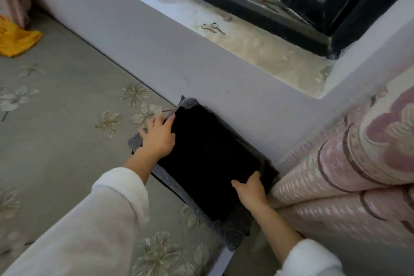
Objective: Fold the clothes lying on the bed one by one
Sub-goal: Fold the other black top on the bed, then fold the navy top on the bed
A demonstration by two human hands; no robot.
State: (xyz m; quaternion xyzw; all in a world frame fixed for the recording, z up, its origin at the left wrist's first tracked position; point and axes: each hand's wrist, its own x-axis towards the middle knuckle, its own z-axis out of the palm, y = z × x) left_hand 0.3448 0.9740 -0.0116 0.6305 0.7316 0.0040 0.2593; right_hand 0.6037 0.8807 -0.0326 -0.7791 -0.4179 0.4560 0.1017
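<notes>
Black garment (210, 159), folded to a rectangle, lies ctr frame on a folded grey garment (235, 233). Both are on the bed (56, 119) w/ floral sheet, tight against the wall (179, 56). L hand (158, 135) sits at the black garment's upper-left edge, fingers bent onto it; can't tell if it grips. R hand (252, 188) pinches the lower-right edge, thumb out to the left, fingers curled over the fabric. White sleeves (89, 219) on both arms. Rolled pink quilt (347, 163) at right, just beside the stack. Yellow cloth (13, 40) upper left. Window sill (246, 40) up top.
</notes>
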